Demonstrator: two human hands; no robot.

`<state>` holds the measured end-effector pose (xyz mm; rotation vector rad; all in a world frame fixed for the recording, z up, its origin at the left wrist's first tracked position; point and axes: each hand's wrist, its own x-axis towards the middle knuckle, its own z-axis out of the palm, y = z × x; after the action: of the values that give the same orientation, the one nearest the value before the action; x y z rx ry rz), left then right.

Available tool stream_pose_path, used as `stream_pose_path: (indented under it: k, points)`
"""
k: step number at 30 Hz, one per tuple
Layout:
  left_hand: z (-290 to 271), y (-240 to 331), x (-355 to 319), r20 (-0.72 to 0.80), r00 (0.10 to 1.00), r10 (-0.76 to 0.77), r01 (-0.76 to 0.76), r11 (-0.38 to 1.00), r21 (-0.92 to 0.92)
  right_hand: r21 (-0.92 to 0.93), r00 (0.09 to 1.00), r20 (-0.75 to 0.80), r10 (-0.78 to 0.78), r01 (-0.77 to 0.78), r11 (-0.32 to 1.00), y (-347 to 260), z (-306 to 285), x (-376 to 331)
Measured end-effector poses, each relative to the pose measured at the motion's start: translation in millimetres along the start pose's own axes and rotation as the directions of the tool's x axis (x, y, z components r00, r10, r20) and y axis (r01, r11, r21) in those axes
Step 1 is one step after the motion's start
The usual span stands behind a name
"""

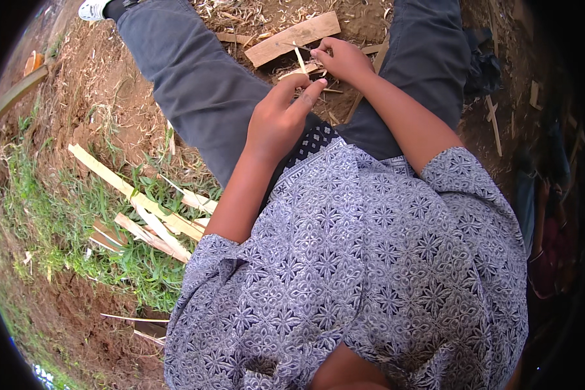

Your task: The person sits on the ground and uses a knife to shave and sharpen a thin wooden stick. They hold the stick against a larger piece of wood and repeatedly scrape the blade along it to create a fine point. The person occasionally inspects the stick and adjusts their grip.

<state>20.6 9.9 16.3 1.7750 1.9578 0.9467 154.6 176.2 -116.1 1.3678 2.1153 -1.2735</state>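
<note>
Between both hands [312, 91], thin bamboo sliver [300, 60]

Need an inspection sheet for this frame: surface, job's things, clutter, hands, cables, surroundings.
Surface: bare brown soil with dry straw; grass patch on the person's left.
Job's things: thin pale bamboo strip pinched upright between both hands, over the gap between the legs.
Clutter: flat wooden board on the ground beyond the hands; split bamboo slats lying in the grass; loose splinters around.
Hands: left hand closed around the strip's lower end, fingers extended; right hand pinching it higher up.
Cables: nothing seen.
Surroundings: person seated, legs in grey trousers spread, patterned shirt; dark shapes at the right rim, too dim to tell.
</note>
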Motion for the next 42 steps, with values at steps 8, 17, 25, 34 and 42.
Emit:
stream_pose_path:
  k: [8,17,25,34,42]
  points:
    - [-4.7,2.2,-0.8,0.016,0.998,-0.068,0.068,0.998,-0.016,0.153,0.999,-0.050,-0.008,0.015,0.988,0.4,0.2,-2.4]
    - [-6.3,7.4,2.0,0.027,0.999,-0.038,0.039,0.999,-0.034,0.028,1.000,-0.005,0.025,-0.025,0.999,12.2,13.3,13.5]
    - [-4.9,7.8,-1.2,-0.021,0.999,-0.046,0.046,0.999,-0.020,0.206,0.998,0.048,-0.031,0.020,0.978,0.4,-5.1,-14.1]
    - [-4.0,4.7,2.7,-0.029,0.998,-0.062,0.062,0.998,-0.014,0.055,1.000,0.011,0.001,-0.002,0.998,-0.2,0.1,-0.7]
    - [-8.8,14.5,2.6,-0.091,0.991,-0.101,0.095,0.993,-0.068,0.196,0.987,-0.089,0.133,-0.113,0.974,26.6,11.2,12.5]
